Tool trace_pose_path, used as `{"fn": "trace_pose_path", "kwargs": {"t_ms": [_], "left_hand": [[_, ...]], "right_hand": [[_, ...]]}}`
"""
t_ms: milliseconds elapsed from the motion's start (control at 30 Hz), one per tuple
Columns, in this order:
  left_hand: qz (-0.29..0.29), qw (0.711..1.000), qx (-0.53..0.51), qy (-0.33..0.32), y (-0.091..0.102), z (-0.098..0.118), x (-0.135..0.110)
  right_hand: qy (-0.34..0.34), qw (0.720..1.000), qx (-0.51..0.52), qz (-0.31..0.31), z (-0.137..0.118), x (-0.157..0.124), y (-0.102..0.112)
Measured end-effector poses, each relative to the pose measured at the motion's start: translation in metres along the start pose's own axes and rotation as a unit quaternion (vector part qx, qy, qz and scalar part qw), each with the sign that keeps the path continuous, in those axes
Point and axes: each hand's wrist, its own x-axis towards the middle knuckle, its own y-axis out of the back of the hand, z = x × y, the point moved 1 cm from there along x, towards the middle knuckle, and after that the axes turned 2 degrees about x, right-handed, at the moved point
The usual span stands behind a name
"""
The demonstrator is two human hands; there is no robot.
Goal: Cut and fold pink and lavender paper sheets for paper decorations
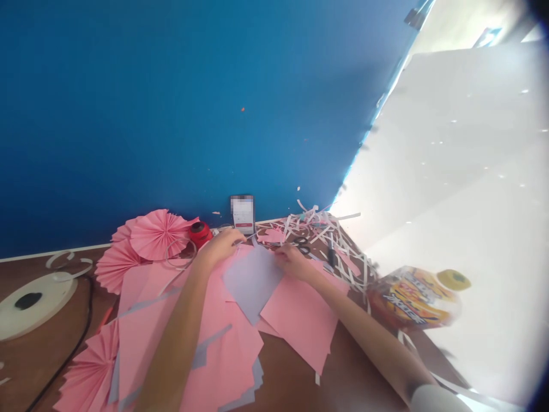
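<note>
While your left hand [221, 247] pinches the top corner of the lilac paper sheet [252, 281], your right hand [293, 262] presses its edge, fingers together; sheet lies over loose pink paper [301, 326] on the desk [26, 372], scissors [301, 245] just beyond.

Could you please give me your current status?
Left grip at top corner of pale lilac paper sheet, right grip on its right edge. Sheet on loose pink paper sheets. Black-handled scissors among white paper strips beyond.
</note>
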Motion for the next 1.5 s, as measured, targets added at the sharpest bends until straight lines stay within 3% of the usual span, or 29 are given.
{"fn": "trace_pose_path", "kwargs": {"t_ms": [133,267,367,500,733,833,900,967,1033,1100,1200,1300,1367,1433,1500], "left_hand": [[-0.013,1.0,0.021,-0.002,-0.009,0.011,0.002],[-0.045,0.997,0.049,0.027,-0.02,0.024,0.004],[-0.041,0.997,0.06,0.035,-0.024,0.028,0.006],[-0.007,0.999,0.034,0.017,-0.019,0.022,0.005],[0.043,0.998,-0.049,-0.018,0.002,0.016,0.001],[0.103,0.994,-0.044,-0.003,0.007,0.03,0.003],[0.181,0.983,-0.035,0.023,0.01,0.045,0.004],[0.283,0.957,-0.021,0.058,0.011,0.065,0.003],[0.337,0.937,-0.008,0.098,0.01,0.086,0.002],[0.294,0.953,-0.022,0.073,0.001,0.109,0.001],[0.161,0.986,-0.035,-0.002,-0.027,0.132,0.001],[0.005,0.985,-0.024,-0.169,-0.07,0.139,-0.001],[-0.065,0.972,-0.012,-0.224,-0.096,0.139,-0.005],[-0.108,0.967,0.002,-0.229,-0.113,0.141,-0.011],[-0.123,0.969,0.011,-0.215,-0.118,0.147,-0.018]], "right_hand": [[-0.035,0.998,-0.024,0.035,0.002,-0.003,-0.024],[-0.073,0.996,-0.005,0.043,0.002,-0.003,-0.028],[-0.07,0.99,0.116,0.031,-0.001,-0.002,-0.023],[-0.027,0.95,0.311,0.013,-0.006,0.0,-0.017],[-0.003,0.912,0.378,0.161,-0.004,0.005,0.018],[0.009,0.906,0.342,0.25,-0.001,0.005,0.041],[0.005,0.905,0.304,0.297,0.0,0.004,0.054],[-0.013,0.901,0.269,0.341,0.002,0.002,0.062],[-0.05,0.888,0.235,0.391,0.005,0.0,0.065],[-0.089,0.87,0.206,0.439,0.007,-0.003,0.068],[-0.11,0.835,0.185,0.507,0.008,-0.007,0.073],[-0.1,0.807,0.161,0.56,0.005,-0.011,0.083],[-0.083,0.823,0.143,0.543,0.002,-0.011,0.089],[-0.06,0.866,0.132,0.479,0.001,-0.009,0.092],[-0.04,0.908,0.13,0.396,0.002,-0.006,0.091]]}}
